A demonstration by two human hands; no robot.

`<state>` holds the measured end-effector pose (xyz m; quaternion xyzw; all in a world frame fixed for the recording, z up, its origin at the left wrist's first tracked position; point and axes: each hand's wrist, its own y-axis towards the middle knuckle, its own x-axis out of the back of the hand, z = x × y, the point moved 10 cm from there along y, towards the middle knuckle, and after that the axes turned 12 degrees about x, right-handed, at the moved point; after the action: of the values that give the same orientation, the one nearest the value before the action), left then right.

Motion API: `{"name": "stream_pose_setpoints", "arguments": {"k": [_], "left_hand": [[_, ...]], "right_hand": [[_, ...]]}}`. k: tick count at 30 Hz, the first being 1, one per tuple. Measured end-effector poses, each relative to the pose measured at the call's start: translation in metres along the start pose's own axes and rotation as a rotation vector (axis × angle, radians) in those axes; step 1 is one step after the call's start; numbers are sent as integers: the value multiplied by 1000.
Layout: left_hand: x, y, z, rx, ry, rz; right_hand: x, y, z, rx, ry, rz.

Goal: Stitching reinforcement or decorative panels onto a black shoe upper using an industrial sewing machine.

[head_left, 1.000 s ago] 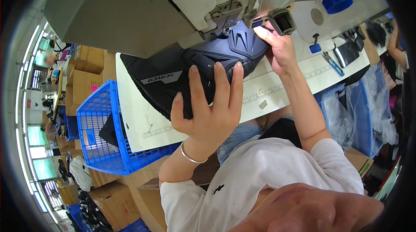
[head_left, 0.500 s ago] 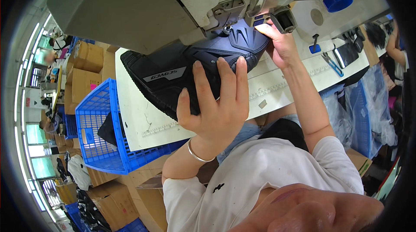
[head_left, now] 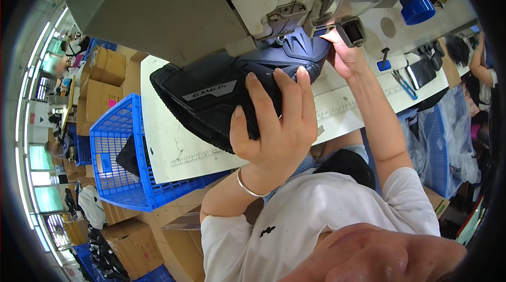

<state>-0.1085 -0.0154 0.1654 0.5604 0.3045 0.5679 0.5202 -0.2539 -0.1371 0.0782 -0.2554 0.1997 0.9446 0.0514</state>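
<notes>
Left hand [head_left: 276, 129] grips black shoe [head_left: 221, 97] under sewing machine [head_left: 211, 8]; right hand [head_left: 345, 52] pinches its toe end.

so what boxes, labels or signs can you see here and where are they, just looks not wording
Brown cardboard boxes: stacked at the far left, beyond the blue plastic basket; one bears a small pink sticker.
Grey parallelogram label with pale lettering: on the side of the black shoe upper that the left hand holds.
More brown cardboard boxes: lower left, on the floor.
</notes>
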Motion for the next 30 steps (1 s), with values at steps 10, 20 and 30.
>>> {"name": "stream_pose_setpoints", "arguments": {"k": [10,20,30], "left_hand": [[-6,4,-1,18,-2,67],[-8,8,-1,48,-21,35],[-4,6,0,24,-21,33]], "right_hand": [[-1,4,-4,-57,38,40],[10,5,-6,-56,-35,-75],[4,3,-5,0,39,-31]]}}
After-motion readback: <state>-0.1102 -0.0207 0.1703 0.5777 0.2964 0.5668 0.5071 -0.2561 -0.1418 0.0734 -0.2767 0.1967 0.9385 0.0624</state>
